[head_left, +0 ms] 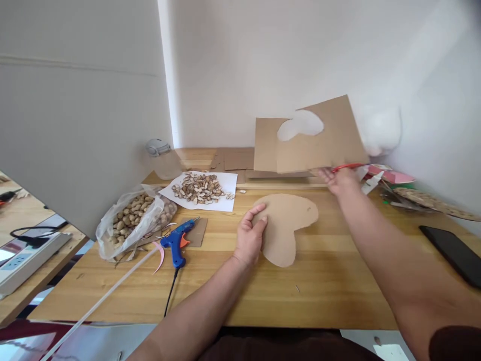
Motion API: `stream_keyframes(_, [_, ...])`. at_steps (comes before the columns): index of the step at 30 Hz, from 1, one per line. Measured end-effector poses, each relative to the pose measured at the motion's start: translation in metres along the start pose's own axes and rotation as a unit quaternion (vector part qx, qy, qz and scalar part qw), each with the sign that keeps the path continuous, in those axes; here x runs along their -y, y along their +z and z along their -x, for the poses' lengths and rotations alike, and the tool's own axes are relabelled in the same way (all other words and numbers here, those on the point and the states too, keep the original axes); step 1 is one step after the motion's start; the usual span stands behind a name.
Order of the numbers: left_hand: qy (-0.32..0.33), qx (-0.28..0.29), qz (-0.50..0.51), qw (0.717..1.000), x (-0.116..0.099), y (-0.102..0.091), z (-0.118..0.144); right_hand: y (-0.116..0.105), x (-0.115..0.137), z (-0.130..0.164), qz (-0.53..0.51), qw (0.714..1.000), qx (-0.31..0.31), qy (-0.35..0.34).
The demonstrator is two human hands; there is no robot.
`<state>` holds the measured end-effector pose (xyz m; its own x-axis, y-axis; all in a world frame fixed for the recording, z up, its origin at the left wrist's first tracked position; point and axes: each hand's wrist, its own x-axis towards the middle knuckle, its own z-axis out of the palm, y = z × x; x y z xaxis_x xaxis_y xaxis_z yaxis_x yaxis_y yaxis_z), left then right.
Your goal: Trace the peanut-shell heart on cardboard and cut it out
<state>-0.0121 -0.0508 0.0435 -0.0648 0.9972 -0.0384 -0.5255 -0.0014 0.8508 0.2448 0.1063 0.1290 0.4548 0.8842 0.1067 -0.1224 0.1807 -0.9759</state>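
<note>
White walls enclose a wooden table (338,281). Left hand (250,235) lies flat on a mushroom-shaped cardboard cutout (287,220); right hand (340,179) grips the holed cardboard sheet (330,140) and red scissors (347,166).

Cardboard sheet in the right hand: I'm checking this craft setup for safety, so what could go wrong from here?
The right hand holds the cut-out cardboard sheet and red-handled scissors together, so either might slip. The glue gun lies close to the plastic bag of peanuts; if hot, it could melt the plastic.

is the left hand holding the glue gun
No, the left hand rests on the cardboard cutout; the glue gun lies apart.
</note>
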Motion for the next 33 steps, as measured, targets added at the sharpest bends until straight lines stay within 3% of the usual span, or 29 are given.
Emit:
stream_keyframes(3, [0.051,-0.006,-0.081,0.995,0.007,-0.013,-0.010,0.018,-0.035,0.010,0.040,0.994,0.022,0.098])
stream_keyframes(8, [0.073,0.022,-0.158,0.985,0.006,-0.026,-0.016,0.000,-0.058,0.057,0.100,0.959,0.176,0.198])
stream_keyframes(11, [0.020,0.047,-0.161,0.986,0.006,-0.025,-0.014,-0.008,-0.058,0.079,0.139,0.908,0.339,0.201])
stream_keyframes(14, [-0.027,0.063,-0.158,0.985,0.004,-0.022,-0.012,-0.009,-0.060,0.093,0.158,0.875,0.419,0.183])
stream_keyframes(20, [-0.002,0.052,-0.209,0.976,-0.003,-0.022,-0.011,-0.004,-0.067,0.108,0.151,0.878,0.399,0.218])
stream_keyframes(26, [-0.108,0.045,-0.191,0.975,-0.009,-0.028,-0.011,-0.003,-0.063,0.117,0.147,0.874,0.418,0.200])
stream_keyframes(30, [-0.140,0.074,-0.232,0.960,-0.012,-0.029,-0.007,-0.001,-0.061,0.122,0.159,0.867,0.441,0.168])
stream_keyframes(33, [-0.145,0.084,-0.234,0.958,-0.012,-0.029,-0.007,0.001,-0.061,0.124,0.160,0.878,0.422,0.160])
